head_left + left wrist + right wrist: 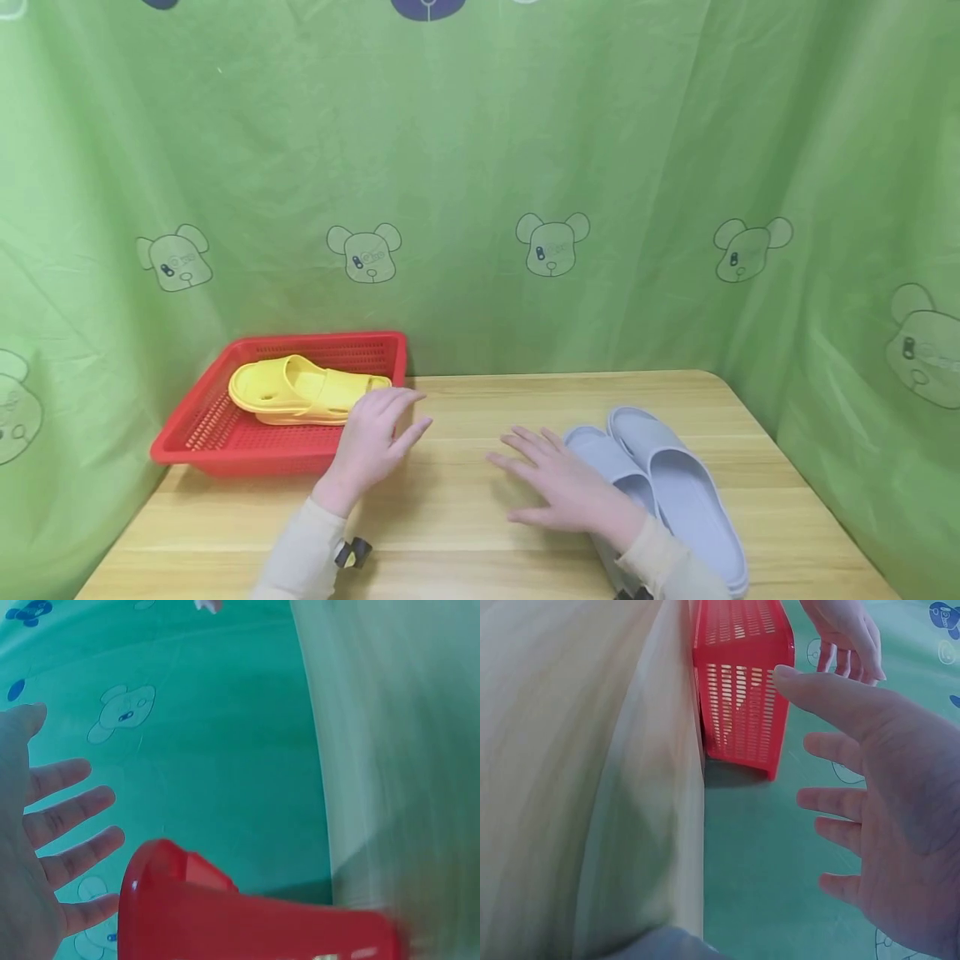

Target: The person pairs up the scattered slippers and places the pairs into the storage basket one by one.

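Two hands are hovering empty with fingers spread, the right hand (564, 487) lying just beside the grey slippers (667, 483), the left hand (372, 444) nearer the red basket (197, 433).

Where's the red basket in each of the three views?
Head: red basket sits at left on the wooden table, a yellow slipper in it, the left hand beside its right end.
Left wrist: bottom centre, blurred red rim.
Right wrist: top centre, slotted side wall.
Shared landmark: the green bear-print curtain shows in all three.
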Motion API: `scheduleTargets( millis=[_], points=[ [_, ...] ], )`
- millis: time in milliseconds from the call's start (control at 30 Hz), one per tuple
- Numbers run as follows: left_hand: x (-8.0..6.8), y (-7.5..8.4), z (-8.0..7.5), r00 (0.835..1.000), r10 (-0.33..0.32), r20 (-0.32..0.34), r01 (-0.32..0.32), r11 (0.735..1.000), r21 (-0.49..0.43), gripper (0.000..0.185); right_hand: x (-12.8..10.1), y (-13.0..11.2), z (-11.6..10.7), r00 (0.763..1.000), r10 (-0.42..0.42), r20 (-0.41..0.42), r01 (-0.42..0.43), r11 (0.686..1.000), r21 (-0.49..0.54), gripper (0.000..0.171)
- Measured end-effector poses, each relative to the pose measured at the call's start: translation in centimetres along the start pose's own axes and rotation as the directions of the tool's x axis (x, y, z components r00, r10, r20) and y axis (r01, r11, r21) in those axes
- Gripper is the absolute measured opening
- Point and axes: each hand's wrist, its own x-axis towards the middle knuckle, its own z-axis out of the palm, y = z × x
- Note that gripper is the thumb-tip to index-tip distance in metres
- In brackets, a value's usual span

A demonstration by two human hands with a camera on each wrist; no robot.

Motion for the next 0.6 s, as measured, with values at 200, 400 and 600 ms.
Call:
scheduleTargets(
  millis=[200, 400, 600],
  points=[
    [-0.2, 0.8, 0.9, 0.999, 0.017, 0.031, -0.017, 1.0, 0.001, 0.041, -0.8, 0.7, -0.4, 1.0, 0.019, -0.005, -0.019, 1.0, -0.006, 0.076],
    [-0.4, 1.7, 1.4, 0.998, 0.057, 0.041, -0.057, 0.998, -0.004, 0.042, -1.7, 1.2, -0.5, 0.999, 0.028, -0.029, -0.028, 0.999, -0.016, 0.075],
    [-0.6, 2.6, 1.6, 0.995, 0.06, 0.073, -0.06, 0.998, -0.013, 0.043, -2.6, 1.8, -1.1, 0.998, 0.043, -0.051, -0.044, 0.999, -0.022, 0.075]
  ],
)
